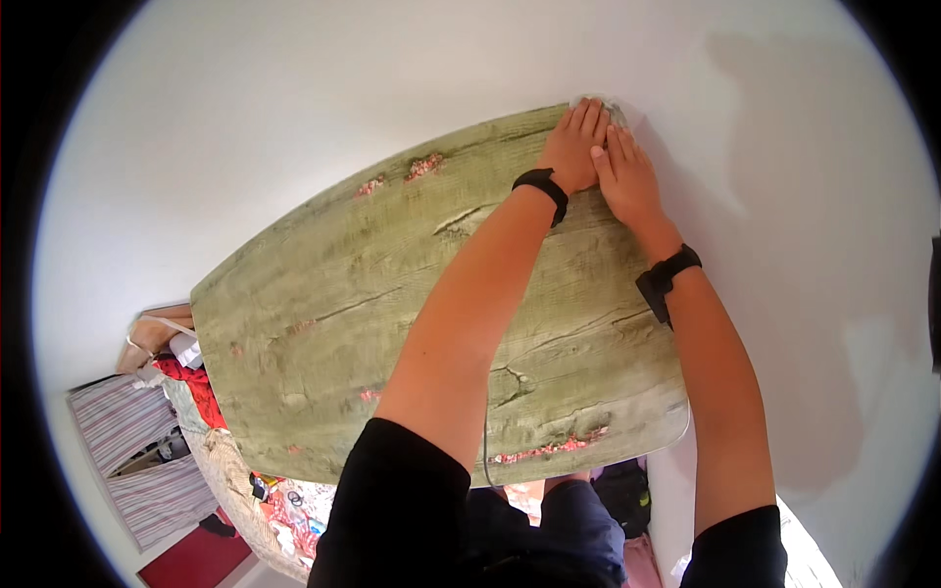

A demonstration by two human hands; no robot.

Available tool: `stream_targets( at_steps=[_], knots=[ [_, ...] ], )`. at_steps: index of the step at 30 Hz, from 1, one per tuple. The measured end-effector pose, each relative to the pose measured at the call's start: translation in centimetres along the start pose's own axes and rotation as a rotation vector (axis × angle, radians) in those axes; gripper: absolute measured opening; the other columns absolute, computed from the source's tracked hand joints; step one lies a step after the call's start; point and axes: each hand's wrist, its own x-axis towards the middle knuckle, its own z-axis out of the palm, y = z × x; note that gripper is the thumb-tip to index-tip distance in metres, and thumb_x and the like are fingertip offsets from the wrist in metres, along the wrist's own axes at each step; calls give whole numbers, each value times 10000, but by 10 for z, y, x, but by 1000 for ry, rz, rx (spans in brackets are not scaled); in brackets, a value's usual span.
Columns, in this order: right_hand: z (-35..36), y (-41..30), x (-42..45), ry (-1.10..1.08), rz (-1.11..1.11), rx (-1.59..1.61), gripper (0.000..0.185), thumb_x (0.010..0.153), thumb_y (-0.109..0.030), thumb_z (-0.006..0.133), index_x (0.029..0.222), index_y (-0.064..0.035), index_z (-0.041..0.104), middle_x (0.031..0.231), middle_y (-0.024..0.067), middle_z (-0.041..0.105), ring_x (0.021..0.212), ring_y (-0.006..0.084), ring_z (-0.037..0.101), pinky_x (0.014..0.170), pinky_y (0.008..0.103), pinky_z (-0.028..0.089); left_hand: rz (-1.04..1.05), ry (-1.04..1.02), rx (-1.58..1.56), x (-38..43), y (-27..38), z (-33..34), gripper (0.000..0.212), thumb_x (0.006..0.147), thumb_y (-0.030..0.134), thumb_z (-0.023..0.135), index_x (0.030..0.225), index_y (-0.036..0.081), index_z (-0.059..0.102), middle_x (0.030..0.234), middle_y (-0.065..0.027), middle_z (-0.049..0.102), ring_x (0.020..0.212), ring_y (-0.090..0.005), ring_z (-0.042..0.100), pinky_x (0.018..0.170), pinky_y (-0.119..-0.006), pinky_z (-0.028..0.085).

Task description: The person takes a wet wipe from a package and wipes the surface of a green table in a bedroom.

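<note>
A green wood-grain tabletop (345,294) with rounded corners and reddish patches fills the middle of the view. At its far right corner, my left hand (577,147) lies flat, fingers stretched forward. A crumpled whitish, see-through piece (614,110) shows just past the fingertips; its material is unclear and part of it is hidden. Beside the left hand, my right hand (631,176) rests along the right edge, its fingers straight and its thumb touching or nearly touching the left hand. Both wrists wear black bands. Neither hand visibly grips anything.
A white wall (794,257) runs close along the right side. Over the near edge hangs a thin dark cord (486,448). A cluttered patterned bed (228,470) lies to the left, by striped curtains (125,419). A black bag (623,496) sits below, near my legs.
</note>
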Motion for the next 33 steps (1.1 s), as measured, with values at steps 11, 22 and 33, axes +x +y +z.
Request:
stream_targets(
  at_steps=[11, 22, 33],
  knots=[
    [-15, -18, -72, 31, -94, 12, 649, 1020, -482, 388, 1428, 18, 452, 1503, 164, 429, 1424, 304, 355, 1160, 445, 278, -46, -135, -77, -74, 46, -32, 611, 1000, 299, 387, 1505, -33, 297, 1583, -213, 253, 1483, -359, 200, 1209, -450, 180],
    [-7, -9, -50, 97, -84, -34, 644, 1016, -491, 395, 1371, 35, 512, 1467, 179, 471, 1391, 329, 400, 1143, 447, 304, 51, -64, -191, -44, 21, -25, 627, 1003, 336, 382, 1507, -25, 289, 1583, -208, 253, 1493, -334, 187, 1215, -429, 167],
    [10, -17, -10, 112, -20, -230, 687, 1034, -514, 301, 1382, 46, 496, 1451, 201, 480, 1368, 345, 419, 1153, 449, 273, -7, -97, -144, -19, -8, -2, 629, 1015, 365, 375, 1539, 41, 253, 1615, -142, 214, 1504, -292, 158, 1225, -398, 144]
  ],
)
